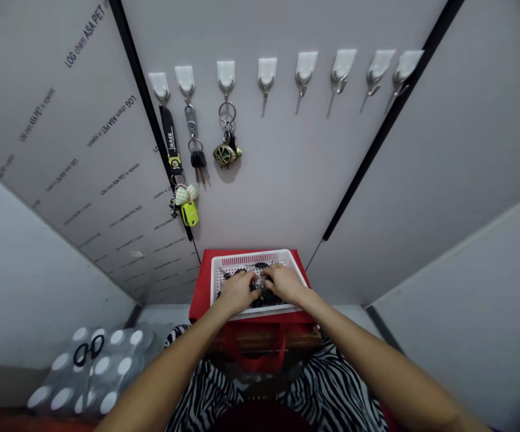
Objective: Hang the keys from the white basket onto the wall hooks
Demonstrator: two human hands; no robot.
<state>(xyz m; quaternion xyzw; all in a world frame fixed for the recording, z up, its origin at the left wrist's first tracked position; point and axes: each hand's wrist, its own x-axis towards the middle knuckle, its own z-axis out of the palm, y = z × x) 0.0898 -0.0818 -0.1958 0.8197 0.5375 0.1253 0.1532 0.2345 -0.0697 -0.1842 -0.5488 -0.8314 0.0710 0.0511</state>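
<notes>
Both of my hands reach into a white perforated basket (pixel 242 258) that stands on a red surface (pixel 202 288). My left hand (pixel 237 291) and my right hand (pixel 284 282) lie close together over a heap of dark keys and keyrings (pixel 266 297), fingers curled down into it. What each hand grips is hidden by the fingers. On the wall above, a row of white hooks (pixel 266 72) runs left to right. The three leftmost hooks carry a black strap with a yellow-green fob (pixel 189 213), a black car key (pixel 197 159) and a brass-coloured charm (pixel 224 154).
Several hooks to the right hang bare. Black strips (pixel 152 120) divide the wall panels. A pack of bottles with white caps (pixel 89 372) lies at the lower left. Zebra-striped clothing (pixel 332 390) covers my legs below the red surface.
</notes>
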